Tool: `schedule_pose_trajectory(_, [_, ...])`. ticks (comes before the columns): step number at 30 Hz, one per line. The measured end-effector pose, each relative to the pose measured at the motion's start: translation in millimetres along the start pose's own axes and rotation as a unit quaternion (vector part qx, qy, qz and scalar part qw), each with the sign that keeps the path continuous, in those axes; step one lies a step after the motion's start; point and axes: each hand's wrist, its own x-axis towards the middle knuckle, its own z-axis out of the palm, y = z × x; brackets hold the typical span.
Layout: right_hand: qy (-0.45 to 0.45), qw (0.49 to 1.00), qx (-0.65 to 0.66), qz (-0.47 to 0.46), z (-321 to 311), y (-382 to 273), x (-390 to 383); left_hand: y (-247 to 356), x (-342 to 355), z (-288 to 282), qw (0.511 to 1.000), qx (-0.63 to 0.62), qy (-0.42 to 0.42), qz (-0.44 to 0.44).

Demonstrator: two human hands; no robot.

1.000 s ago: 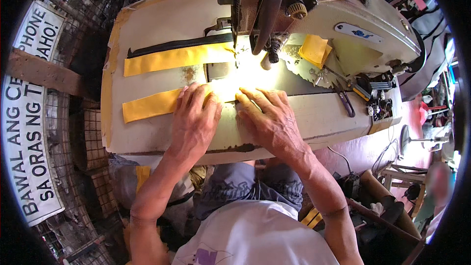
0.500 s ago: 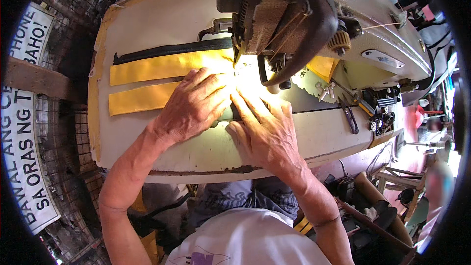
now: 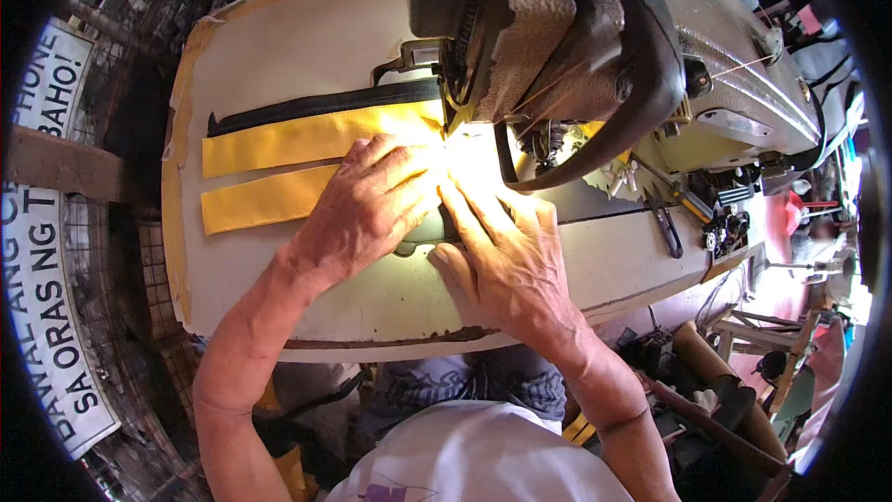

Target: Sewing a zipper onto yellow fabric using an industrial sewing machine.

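Under the sewing machine's (image 3: 548,37) lit needle area lies a flat yellow strip (image 3: 279,139), with a narrow black strip (image 3: 316,107) along its far edge. A second yellow strip (image 3: 255,200) lies nearer me. My left hand (image 3: 367,200) lies over both yellow strips, its bent fingers close together and closed on the upper strip just left of the needle. Flat on the machine bed, my right hand (image 3: 511,256) has its fingers stretched out toward the needle and its thumb apart. Lamp glare washes out the fingertips of both hands and the cloth between them.
A black curved bar (image 3: 641,130) hangs in front of the machine head. Right of my hands lie dark-handled scissors (image 3: 665,228), a yellow-handled tool (image 3: 692,204) and several small white pieces. The table's worn front edge (image 3: 390,344) is close to my body. A wire grille with signs stands left.
The whole view has shifted slightly, with the machine head looming larger. Both hands stay pressed beside the needle, and I see no clear movement of the strips over the table.
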Motion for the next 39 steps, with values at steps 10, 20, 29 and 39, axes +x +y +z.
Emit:
schedule_pose_trajectory(10, [0.089,0.995,0.033,-0.042,-11,12,-25,-8,5,-2,1.0,-0.004,-0.005,-0.03])
schedule_pose_trajectory(20, [0.216,0.965,-0.03,0.149,-51,52,-142,1,5,-3,0.999,-0.006,0.018,-0.032])
schedule_pose_trajectory(29, [0.255,0.931,-0.019,0.261,-44,52,-234,-21,-54,4,0.988,0.003,0.06,-0.145])
schedule_pose_trajectory(39, [0.183,0.906,-0.086,0.372,-47,23,-391,-74,-159,-76,0.969,0.176,0.101,-0.142])
